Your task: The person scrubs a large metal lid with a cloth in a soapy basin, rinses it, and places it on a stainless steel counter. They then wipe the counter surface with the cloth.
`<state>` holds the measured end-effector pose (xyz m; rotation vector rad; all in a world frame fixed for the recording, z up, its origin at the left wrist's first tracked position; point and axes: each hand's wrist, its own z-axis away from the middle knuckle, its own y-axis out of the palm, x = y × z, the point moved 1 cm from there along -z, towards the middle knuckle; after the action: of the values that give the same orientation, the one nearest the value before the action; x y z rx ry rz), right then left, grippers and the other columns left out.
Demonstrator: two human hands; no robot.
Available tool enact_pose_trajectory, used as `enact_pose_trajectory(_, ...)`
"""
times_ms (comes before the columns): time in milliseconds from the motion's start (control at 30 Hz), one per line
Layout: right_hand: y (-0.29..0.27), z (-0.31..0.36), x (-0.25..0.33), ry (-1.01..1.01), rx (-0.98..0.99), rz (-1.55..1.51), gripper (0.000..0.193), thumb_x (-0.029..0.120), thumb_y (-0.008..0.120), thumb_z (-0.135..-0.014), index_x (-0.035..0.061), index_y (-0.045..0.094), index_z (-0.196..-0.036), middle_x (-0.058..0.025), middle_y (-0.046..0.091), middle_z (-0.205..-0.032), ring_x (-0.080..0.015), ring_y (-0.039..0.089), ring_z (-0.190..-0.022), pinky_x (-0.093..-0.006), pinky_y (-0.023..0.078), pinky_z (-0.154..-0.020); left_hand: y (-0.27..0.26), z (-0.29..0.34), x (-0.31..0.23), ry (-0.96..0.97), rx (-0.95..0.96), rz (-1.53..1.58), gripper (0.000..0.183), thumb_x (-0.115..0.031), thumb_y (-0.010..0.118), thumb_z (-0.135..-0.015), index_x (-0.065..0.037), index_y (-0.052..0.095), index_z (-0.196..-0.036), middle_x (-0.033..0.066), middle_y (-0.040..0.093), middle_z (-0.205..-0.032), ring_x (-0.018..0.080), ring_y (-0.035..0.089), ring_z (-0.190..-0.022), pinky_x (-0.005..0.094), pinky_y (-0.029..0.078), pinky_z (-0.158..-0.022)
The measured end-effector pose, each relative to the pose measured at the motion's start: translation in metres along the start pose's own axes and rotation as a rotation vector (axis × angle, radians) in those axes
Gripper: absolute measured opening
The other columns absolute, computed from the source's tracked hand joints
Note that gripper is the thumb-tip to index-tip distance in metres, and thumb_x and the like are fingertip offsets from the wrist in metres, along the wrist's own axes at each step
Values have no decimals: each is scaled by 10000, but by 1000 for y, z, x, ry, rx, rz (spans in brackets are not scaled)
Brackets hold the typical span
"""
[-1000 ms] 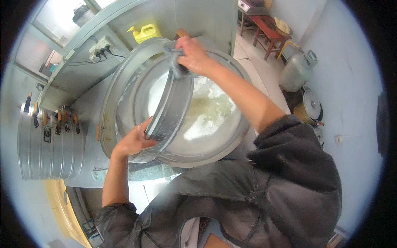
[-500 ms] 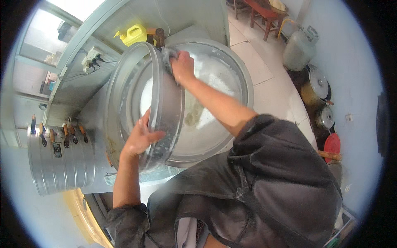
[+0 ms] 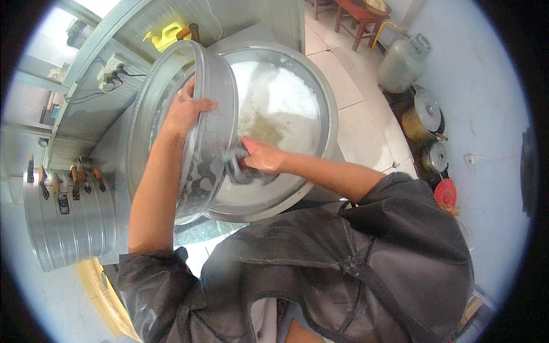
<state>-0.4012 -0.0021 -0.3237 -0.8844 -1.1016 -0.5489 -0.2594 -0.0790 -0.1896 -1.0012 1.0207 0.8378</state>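
Observation:
A big round metal steamer tier [image 3: 220,86] is tilted up on its side over the left half of a wide metal basin [image 3: 333,108]. Soapy, cloudy water [image 3: 286,94] with white suds lies in the basin. My left hand [image 3: 187,111] grips the tier's rim, thumb on the outer wall and fingers toward the inside. Bunched in my right hand [image 3: 264,157] is a grey cloth [image 3: 233,163], pressed to the lower outer wall of the tier and smeared by motion. Wet streaks and foam show on that wall.
Left, several stacked steamer tiers [image 3: 71,228] with wooden handles. Behind the basin, a yellow jug [image 3: 166,37] stands by a partition with a power strip [image 3: 111,68]. Right, along the wall: a gas cylinder [image 3: 403,66], lidded pots [image 3: 426,111], a red round item [image 3: 445,193]. Far back, a red stool [image 3: 360,20].
My right hand has wiped from the tier's far end down its outer wall toward me. My left hand has moved farther up along the rim, and the view has shifted slightly.

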Motion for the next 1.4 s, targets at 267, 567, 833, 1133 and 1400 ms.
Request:
enact_pose_trajectory(267, 2, -12, -32, -356, 482, 1184, 283, 118, 614, -734, 10, 644, -994, -162, 576, -1078, -311, 503, -1087, -428, 462, -854, -26, 107, 14, -48, 183, -399, 747, -13, 675, -657, -25, 391, -1348, 103, 528, -1220, 194, 482, -1117, 327, 378, -965)
enact_pose_trajectory(567, -122, -31, -16, -243, -263, 95, 325, 45, 567, -759, 62, 458, -1065, -144, 556, -993, -295, 543, -971, -367, 415, -876, -45, 168, 49, -197, 287, -177, 699, 95, 615, -692, -59, 425, -1348, 55, 546, -1210, 140, 485, -1109, 268, 350, -988)
enact_pose_trajectory(833, -141, -79, 116, -393, -385, 266, 500, 276, 619, -791, 30, 423, -1180, -143, 464, -1107, -300, 426, -1081, -375, 347, -948, -34, 164, 50, -99, 269, -160, 563, 87, 671, -628, 9, 544, -1171, 5, 590, -1002, 118, 527, -926, 260, 411, -870)
enact_pose_trajectory(1133, 7, -4, 56, -890, -679, 158, 443, 243, 664, -742, 26, 492, -1087, -124, 459, -1100, -304, 425, -996, -411, 343, -884, -6, 85, 22, -143, 27, 130, 741, 89, 597, -607, -2, 423, -1322, 50, 560, -1069, 142, 500, -949, 254, 449, -738)
enact_pose_trajectory(1400, -87, -111, 40, -132, -921, -160, 445, 239, 600, -776, -23, 497, -1121, -198, 557, -979, -331, 528, -921, -401, 429, -806, 16, 104, 10, -74, 116, -6, 792, 90, 572, -554, 26, 402, -1326, 81, 540, -1180, 170, 492, -1070, 303, 371, -947)
